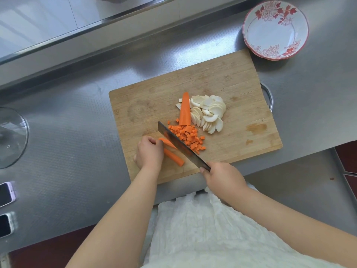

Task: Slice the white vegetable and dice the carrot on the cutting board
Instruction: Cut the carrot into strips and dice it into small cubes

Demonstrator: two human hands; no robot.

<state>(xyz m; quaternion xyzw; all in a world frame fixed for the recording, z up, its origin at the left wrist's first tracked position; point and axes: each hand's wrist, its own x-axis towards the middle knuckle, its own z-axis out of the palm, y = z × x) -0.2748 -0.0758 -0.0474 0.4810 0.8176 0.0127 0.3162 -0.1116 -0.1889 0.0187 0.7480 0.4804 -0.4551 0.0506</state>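
Two carrot strips [172,151] lay under your left hand [149,153], whose fingers were curled down on them near the front left corner of the cutting board [231,78]. Your right hand [222,177] had its fingers wrapped tight round the handle of the cleaver [181,146], and the blade crossed the strips just beside your left knuckles. That closeness was the main risk, in my judgement: if the curled fingertips crept out from behind the knuckles, or a strip rolled under the edge, the blade could catch a finger. The strips looked narrow and rounded, so a slip seemed likely if you pressed unevenly.

On the far side of the blade sat the pile of diced carrot [190,136], touching it; a hard stroke might scatter cubes into the white slices [209,113] lying just beyond. The uncut carrot piece [184,110] rested upright along the board between the two heaps, well clear of both hands. A flowered bowl [275,29] waited on the tabletop [77,132] past the far right corner of the board.
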